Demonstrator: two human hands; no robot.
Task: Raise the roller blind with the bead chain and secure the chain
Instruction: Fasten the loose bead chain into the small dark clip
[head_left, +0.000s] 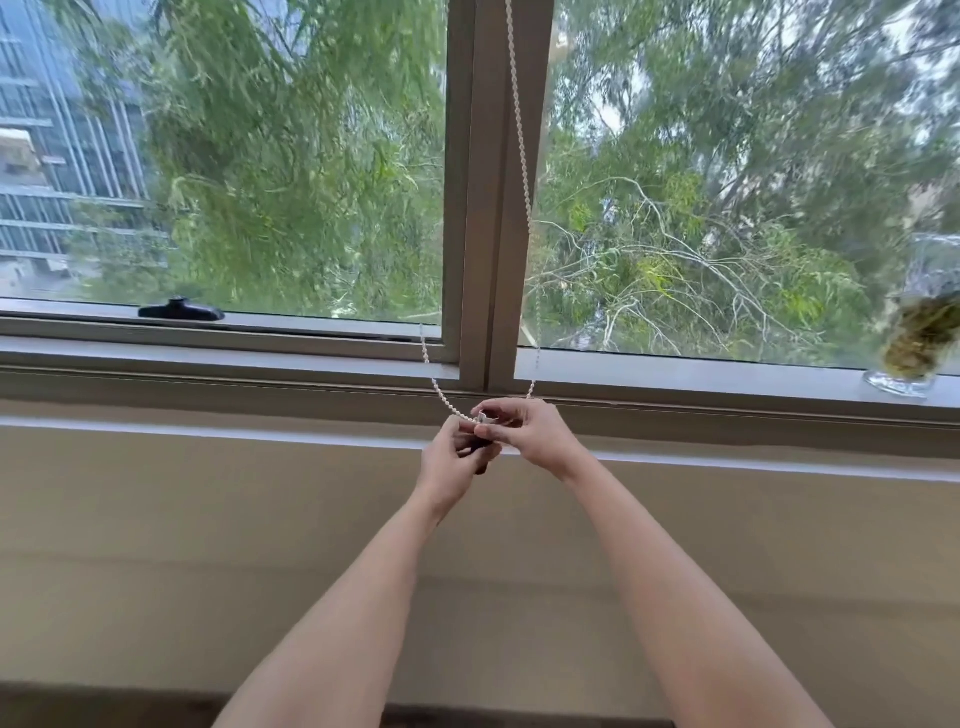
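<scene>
A white bead chain (521, 156) hangs down in front of the grey window mullion (488, 208) and loops at sill height. My left hand (453, 460) and my right hand (524, 434) meet at the bottom of the loop, just below the sill. Both pinch the chain around a small white clip or connector (483, 417) between the fingertips. The chain's left strand (431, 374) rises a short way and fades against the frame. The roller blind itself is out of view above; the panes are uncovered.
A black window handle (181, 310) lies on the left sash rail. A glass jar with greenish contents (917, 338) stands on the sill at far right. A beige wall runs below the sill (208, 358).
</scene>
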